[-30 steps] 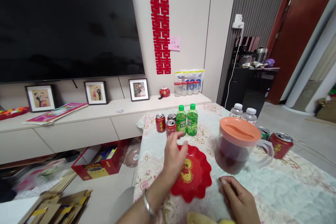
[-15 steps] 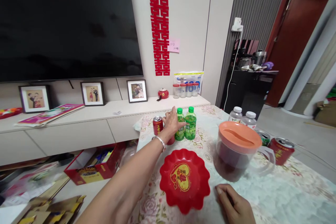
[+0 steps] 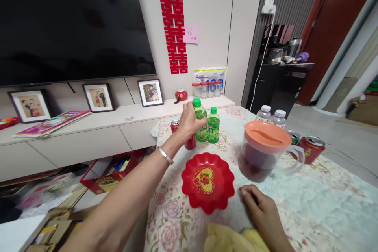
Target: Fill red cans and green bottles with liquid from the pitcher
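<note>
In the head view, the left hand [image 3: 189, 121] has gone from passing above the dish a second ago to reaching the drinks at the back of the tabletop [image 3: 330, 208]. It now grasps the nearer-left green bottle [image 3: 202, 134], thumb across the upper part. Half a second ago that bottle stood upright, level with its twin; now it leans left and its cap rises above that of the second green bottle [image 3: 214, 130]. The work appears to have passed from reaching to handling, though whether the base is off the cloth cannot be told. A red can [image 3: 190, 143] stands just beside, partly behind the wrist.

The right hand [image 3: 262, 206] rests loosely curled, nothing visible in it; its palm is hidden. It lies between the red dish [image 3: 224, 189] and the pitcher [image 3: 256, 163], as it did earlier.
</note>
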